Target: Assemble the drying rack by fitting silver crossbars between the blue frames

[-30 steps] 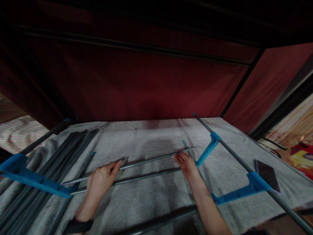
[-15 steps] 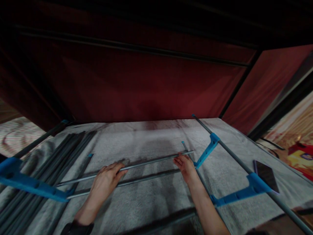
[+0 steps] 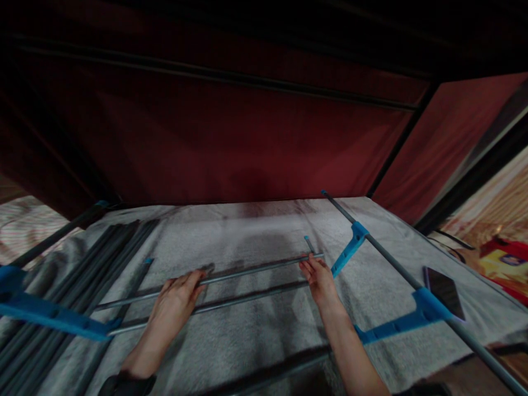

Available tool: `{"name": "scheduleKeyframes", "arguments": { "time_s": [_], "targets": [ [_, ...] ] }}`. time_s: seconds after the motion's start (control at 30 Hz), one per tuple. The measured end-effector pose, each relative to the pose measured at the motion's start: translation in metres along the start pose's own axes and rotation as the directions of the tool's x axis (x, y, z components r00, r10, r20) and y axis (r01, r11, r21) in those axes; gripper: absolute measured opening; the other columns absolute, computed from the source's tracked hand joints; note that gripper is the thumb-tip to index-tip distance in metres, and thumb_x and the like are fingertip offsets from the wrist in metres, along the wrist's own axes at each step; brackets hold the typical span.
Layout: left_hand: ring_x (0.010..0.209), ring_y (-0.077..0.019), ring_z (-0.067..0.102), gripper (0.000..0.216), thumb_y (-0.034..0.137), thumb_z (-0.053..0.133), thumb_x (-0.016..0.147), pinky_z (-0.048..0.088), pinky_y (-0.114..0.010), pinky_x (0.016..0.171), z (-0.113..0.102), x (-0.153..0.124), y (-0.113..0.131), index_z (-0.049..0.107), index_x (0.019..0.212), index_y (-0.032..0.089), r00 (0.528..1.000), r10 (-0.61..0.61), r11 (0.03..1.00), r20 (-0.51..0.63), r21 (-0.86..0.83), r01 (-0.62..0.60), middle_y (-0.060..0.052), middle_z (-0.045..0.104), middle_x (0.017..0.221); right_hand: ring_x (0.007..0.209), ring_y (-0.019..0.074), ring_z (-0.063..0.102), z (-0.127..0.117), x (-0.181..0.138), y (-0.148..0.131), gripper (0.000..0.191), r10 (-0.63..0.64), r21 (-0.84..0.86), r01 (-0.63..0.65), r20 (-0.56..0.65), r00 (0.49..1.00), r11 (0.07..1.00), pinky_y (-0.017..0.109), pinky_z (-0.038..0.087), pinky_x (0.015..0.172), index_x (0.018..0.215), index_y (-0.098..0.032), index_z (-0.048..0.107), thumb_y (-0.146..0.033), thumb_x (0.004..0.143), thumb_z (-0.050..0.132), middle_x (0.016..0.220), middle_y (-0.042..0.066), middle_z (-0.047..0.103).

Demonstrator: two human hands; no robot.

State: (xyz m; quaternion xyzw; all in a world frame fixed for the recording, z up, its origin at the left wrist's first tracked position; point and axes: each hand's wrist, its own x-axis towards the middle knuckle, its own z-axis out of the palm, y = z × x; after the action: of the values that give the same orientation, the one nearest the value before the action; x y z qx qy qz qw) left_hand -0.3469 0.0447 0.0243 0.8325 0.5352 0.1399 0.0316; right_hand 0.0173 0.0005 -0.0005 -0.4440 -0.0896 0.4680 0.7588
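A thin grey metal rod (image 3: 247,271) runs crosswise in front of me, held at two places. My left hand (image 3: 177,297) is closed around it left of the middle. Near its right end, my right hand (image 3: 317,278) pinches it with the fingertips. Just closer to me lies a second grey rod (image 3: 251,297), roughly parallel; its left end meets a blue plastic bracket (image 3: 58,319). To the right, another blue bracket (image 3: 350,250) and a nearer blue bracket (image 3: 408,324) sit on a long grey pole (image 3: 391,261). My right forearm hides part of the frame there.
Several grey tubes (image 3: 94,269) lie bundled at the left on a grey blanket (image 3: 256,231). A phone (image 3: 444,291) rests beyond the right pole. Dark red fabric (image 3: 256,148) walls off the back. A red and yellow package (image 3: 505,264) is at far right.
My right hand has shifted slightly, its fingers now pinching closer to the rod's right end. My left hand stays on the rod. The whole view has moved a little.
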Motion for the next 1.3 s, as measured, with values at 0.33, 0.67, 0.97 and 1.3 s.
{"name": "scheduleKeyframes", "arguments": {
  "time_s": [0.33, 0.67, 0.97, 1.3],
  "targets": [
    [0.094, -0.0278, 0.067, 0.031, 0.033, 0.036, 0.092, 0.045, -0.039, 0.087, -0.005, 0.000, 0.001, 0.063, 0.102, 0.019, 1.000, -0.014, 1.000, -0.017, 0.008, 0.014, -0.010, 0.071, 0.101, 0.075, 0.0161, 0.068, -0.002, -0.002, 0.001, 0.023, -0.050, -0.041, 0.051, 0.020, 0.999, 0.998, 0.034, 0.059, 0.077, 0.073, -0.025, 0.062, -0.034, 0.065, 0.081, 0.074, -0.001, 0.070],
    [0.105, -0.0263, 0.064, 0.040, 0.030, 0.034, 0.094, 0.043, -0.039, 0.094, 0.000, -0.001, -0.002, 0.066, 0.116, 0.020, 1.000, -0.006, 1.000, 0.004, -0.008, 0.006, -0.010, 0.071, 0.114, 0.082, 0.0179, 0.070, -0.004, 0.001, 0.001, 0.018, -0.016, -0.033, 0.017, 0.033, 0.999, 0.999, 0.035, 0.058, 0.080, 0.081, -0.026, 0.066, -0.040, 0.073, 0.073, 0.082, 0.001, 0.074],
    [0.103, -0.0262, 0.064, 0.035, 0.022, 0.038, 0.094, 0.043, -0.037, 0.092, -0.011, -0.003, 0.004, 0.067, 0.114, 0.021, 0.997, -0.080, 0.994, 0.011, 0.073, 0.079, -0.009, 0.071, 0.112, 0.080, 0.0171, 0.069, -0.013, 0.006, 0.003, 0.017, -0.031, -0.053, 0.031, 0.008, 1.000, 0.998, 0.034, 0.059, 0.079, 0.079, -0.026, 0.066, -0.042, 0.075, 0.072, 0.080, 0.001, 0.074],
    [0.102, -0.0234, 0.062, 0.039, 0.010, 0.038, 0.093, 0.040, -0.037, 0.093, -0.019, -0.009, 0.025, 0.068, 0.115, 0.022, 0.997, -0.079, 0.991, 0.026, 0.112, 0.075, -0.010, 0.069, 0.111, 0.077, 0.0121, 0.070, -0.020, 0.013, 0.006, 0.002, 0.127, -0.122, -0.125, 0.011, 0.992, 0.985, 0.027, 0.060, 0.077, 0.076, -0.023, 0.068, -0.023, 0.077, 0.067, 0.080, 0.000, 0.073]
  ]
}}
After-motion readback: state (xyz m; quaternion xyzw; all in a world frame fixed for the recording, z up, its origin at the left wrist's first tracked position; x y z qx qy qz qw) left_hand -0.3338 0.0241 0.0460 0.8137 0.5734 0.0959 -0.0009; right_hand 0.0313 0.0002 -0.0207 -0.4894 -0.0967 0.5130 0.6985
